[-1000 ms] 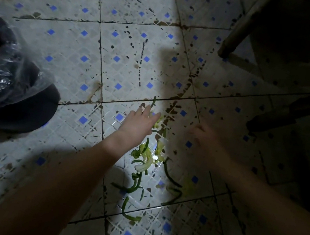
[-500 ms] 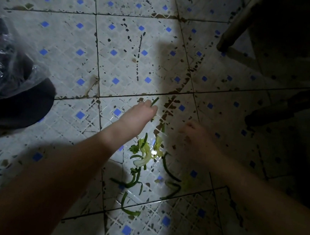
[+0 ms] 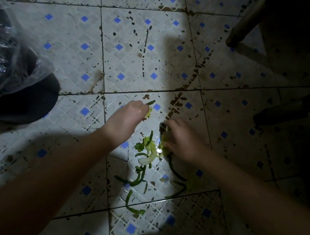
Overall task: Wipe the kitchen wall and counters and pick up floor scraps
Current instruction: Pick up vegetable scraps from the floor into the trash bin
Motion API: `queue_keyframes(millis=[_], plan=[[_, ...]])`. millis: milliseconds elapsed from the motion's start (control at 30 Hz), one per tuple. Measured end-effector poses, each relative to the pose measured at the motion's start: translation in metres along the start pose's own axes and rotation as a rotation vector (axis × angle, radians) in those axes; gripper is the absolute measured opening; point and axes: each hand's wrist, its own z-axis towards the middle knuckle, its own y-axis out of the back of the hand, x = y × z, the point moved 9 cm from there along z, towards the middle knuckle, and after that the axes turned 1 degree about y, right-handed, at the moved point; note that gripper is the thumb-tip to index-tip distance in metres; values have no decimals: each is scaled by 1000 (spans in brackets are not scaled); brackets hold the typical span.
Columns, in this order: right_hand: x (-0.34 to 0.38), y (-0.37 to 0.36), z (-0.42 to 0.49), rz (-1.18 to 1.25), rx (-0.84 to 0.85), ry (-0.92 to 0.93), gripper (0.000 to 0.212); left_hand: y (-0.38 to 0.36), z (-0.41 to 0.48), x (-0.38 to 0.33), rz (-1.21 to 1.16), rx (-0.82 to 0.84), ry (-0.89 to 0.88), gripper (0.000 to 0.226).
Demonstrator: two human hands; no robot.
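A dark round bin (image 3: 22, 102) stands on the floor (image 3: 123, 31) at the left, lined with a crinkled clear plastic bag (image 3: 2, 60) that spills over its rim. The inside is too dark to tell what it holds.

The vegetable scraps (image 3: 147, 150) lie on the floor well to the right of the bin, between the two forearms. They are thin curved dark green strips, a leafy sprig and a pale, thick, curled piece, scattered in a loose line towards the camera.

The left hand (image 3: 127, 117) has its fingers curled around a few scraps, and a green strip and a yellowish bit poke out past the knuckles. The right hand (image 3: 183, 140), partly in shadow, is curled over pale yellow-green pieces at the far end of the pile, its fingertips down at the floor.

The floor is glossy pale tile with small blue squares and worn dark flecks. A round furniture leg (image 3: 244, 21) stands at the upper right.
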Motion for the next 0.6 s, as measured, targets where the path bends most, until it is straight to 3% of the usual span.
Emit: queue_keyframes(millis=[100, 400, 600], plan=[[2, -15, 10, 10, 57, -15, 66, 3, -9, 8, -17, -2, 29, 25], [9, -22, 4, -35, -23, 55, 27, 6, -31, 24, -78, -27, 93, 27], [21, -32, -7, -71, 1, 150, 35, 7, -45, 19, -96, -30, 42, 24]])
